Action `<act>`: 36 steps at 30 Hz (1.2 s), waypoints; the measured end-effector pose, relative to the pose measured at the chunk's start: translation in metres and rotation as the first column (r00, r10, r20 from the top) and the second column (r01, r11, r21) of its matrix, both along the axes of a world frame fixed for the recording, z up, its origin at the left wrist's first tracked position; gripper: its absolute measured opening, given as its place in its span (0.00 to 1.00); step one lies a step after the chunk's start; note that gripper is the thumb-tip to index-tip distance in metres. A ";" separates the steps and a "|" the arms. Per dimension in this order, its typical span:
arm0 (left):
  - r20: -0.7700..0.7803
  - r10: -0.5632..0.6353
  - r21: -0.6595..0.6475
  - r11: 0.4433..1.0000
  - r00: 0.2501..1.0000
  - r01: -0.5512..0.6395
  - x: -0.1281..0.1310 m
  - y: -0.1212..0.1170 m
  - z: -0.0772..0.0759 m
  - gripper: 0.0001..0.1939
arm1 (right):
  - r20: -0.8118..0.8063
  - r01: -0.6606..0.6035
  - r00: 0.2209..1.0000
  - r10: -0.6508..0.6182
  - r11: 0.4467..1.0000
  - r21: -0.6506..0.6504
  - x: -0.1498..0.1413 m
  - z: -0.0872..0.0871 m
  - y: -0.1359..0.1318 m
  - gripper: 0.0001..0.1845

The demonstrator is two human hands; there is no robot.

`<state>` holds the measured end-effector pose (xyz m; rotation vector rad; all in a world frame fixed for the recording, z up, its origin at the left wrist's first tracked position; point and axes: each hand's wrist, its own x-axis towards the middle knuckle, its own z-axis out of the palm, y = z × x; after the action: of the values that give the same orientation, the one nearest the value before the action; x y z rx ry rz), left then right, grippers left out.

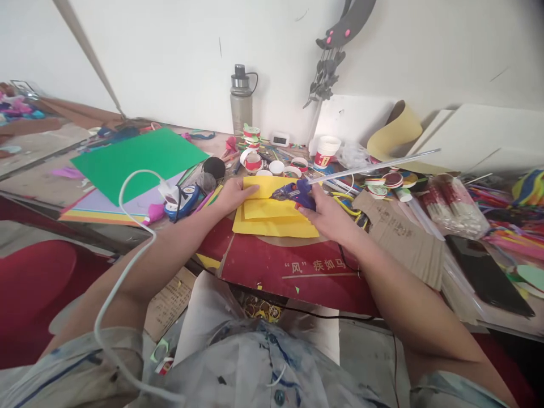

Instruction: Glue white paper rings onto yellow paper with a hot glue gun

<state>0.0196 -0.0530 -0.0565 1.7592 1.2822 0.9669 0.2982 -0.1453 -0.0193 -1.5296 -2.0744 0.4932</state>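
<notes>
Wears pale stained shirt [238, 362], white cord [114, 294] looped in front of left forearm [178, 243]. Has round red seat [38, 277] off to the left. Next out, shows red board [255, 266] with pale Chinese lettering, at near edge of cluttered counter [34, 180]. Has yellow paper [272, 225] on top of board, layered, upper part raised. Pinches its left side in left hand [234, 194], thumb on top. Clamps right hand [323, 212] around blue glue gun [302, 194], nozzle aimed left over paper, long clear stick [374, 165] out the back; can't tell if nozzle touches. Holds hands apart, one each side of paper. To right, has black phone [488, 275], brown strips [408, 241], plastic-wrapped bundle [454, 207]. To left, has blue device [182, 204] and green sheet [140, 161] over other coloured sheets. Beyond paper, shows small round paper pieces [276, 167], red-and-white cup [327, 152], curled tan sheet [397, 133], little white display [279, 139], upright bottle [241, 107]. At back, shows white wall [170, 56] and dark hanging ornament [348, 31] with pink dots
</notes>
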 end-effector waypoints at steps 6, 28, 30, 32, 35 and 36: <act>-0.164 0.016 0.037 0.999 0.986 -0.010 0.001 -0.003 0.001 0.22 | 0.127 0.068 0.990 -0.066 0.998 -0.014 0.001 -0.011 -0.002 0.24; -0.240 0.051 0.097 0.995 0.969 -0.029 0.003 0.007 -0.005 0.18 | 0.314 0.250 0.913 -0.261 0.965 0.075 0.010 -0.013 0.001 0.23; -0.228 0.043 0.081 0.996 0.973 -0.025 0.004 0.006 -0.004 0.18 | 0.282 0.211 0.936 -0.210 0.977 0.027 -0.001 -0.013 -0.001 0.23; -0.219 0.021 0.084 0.996 0.976 -0.002 0.004 0.005 -0.003 0.19 | 0.237 0.141 0.963 -0.132 0.990 -0.019 -0.014 -0.012 -0.004 0.24; -0.209 -0.010 0.096 0.995 0.978 0.031 0.002 0.004 -0.002 0.21 | 0.228 0.087 0.971 -0.074 0.995 -0.046 -0.025 -0.008 -0.008 0.24; -0.199 -0.016 0.096 0.995 0.980 0.036 0.001 0.003 -0.002 0.22 | 0.255 0.107 0.962 -0.092 0.993 -0.043 -0.024 -0.005 -0.009 0.24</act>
<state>0.0205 -0.0495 -0.0585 1.9852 1.3502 0.8705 0.2744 -0.1540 -0.0248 -1.8012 -2.1727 0.3349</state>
